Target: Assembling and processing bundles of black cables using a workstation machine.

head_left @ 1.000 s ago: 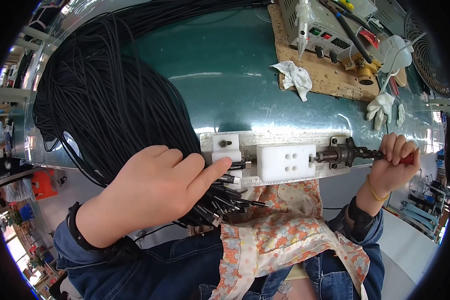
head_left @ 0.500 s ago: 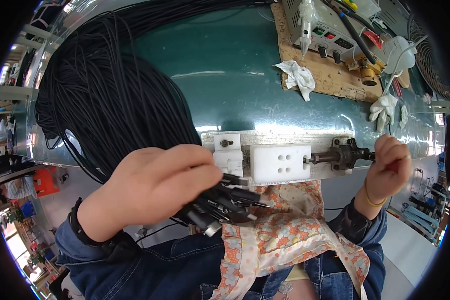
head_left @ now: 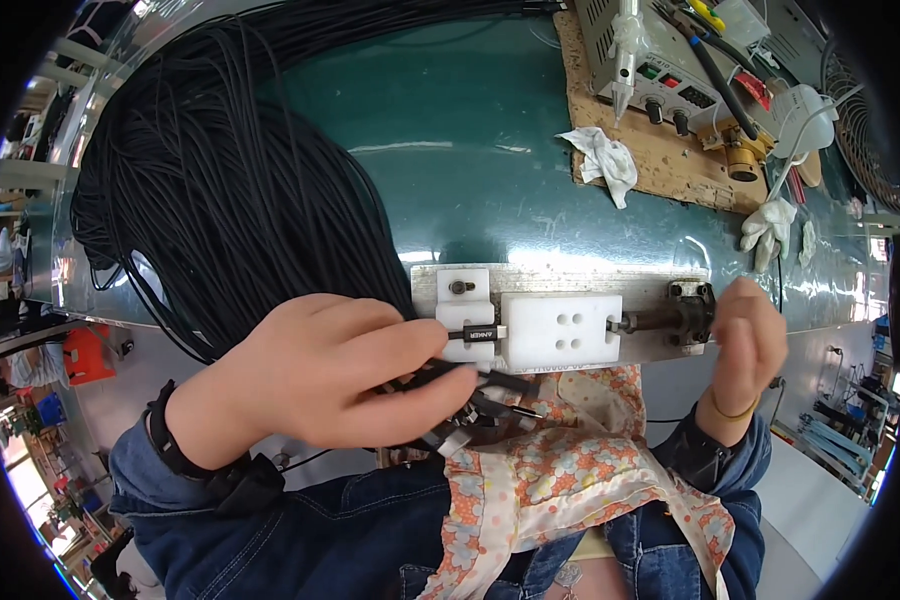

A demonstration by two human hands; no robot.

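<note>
My left hand (head_left: 320, 370) is closed around a bunch of black cables; their plug ends (head_left: 500, 385) stick out past the fingers. Between thumb and forefinger I pinch one USB cable plug (head_left: 480, 334). It lies over the small white holder (head_left: 463, 283), its metal tip at the left side of the white block (head_left: 562, 328) with several round holes. At the right end of the metal base plate (head_left: 560, 278), my right hand (head_left: 748, 345) is curled at the toggle clamp (head_left: 688, 310). The clamp's handle is hidden by the fingers, which are slightly blurred.
A large heap of black cables (head_left: 220, 190) covers the left of the green table (head_left: 460, 140). At the back right, a control box (head_left: 660, 80), a white cloth (head_left: 605, 165) and pliers stand or lie on a brown board. White gloves (head_left: 768, 230) lie at right.
My left hand has brought a single USB plug up to the white block. My right hand has moved left, closer to the clamp body.
</note>
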